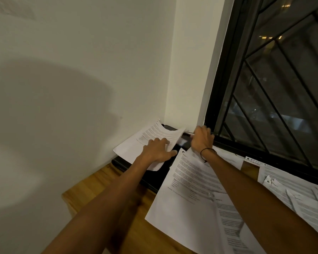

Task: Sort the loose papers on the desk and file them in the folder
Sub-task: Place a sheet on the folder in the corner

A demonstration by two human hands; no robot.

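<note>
filing is under way. the black folder (154, 173) lies at the far corner of the table (99, 187), against the wall. the left hand (157, 150) presses flat, fingers spread, on printed sheets (154, 134) lying on the folder. the right hand (202, 140), beyond the folder, seems curled on its far edge; its grip i cannot tell. next, likely seat these sheets, then fetch the loose papers (195, 189) beside the folder.

Arms: two forearms, bare, no sleeves in view.
Left hand (157, 150): bare; no ring or band visible.
Right hand (202, 139): bare; thin dark cord bracelet (206, 153) around the wrist.
</note>
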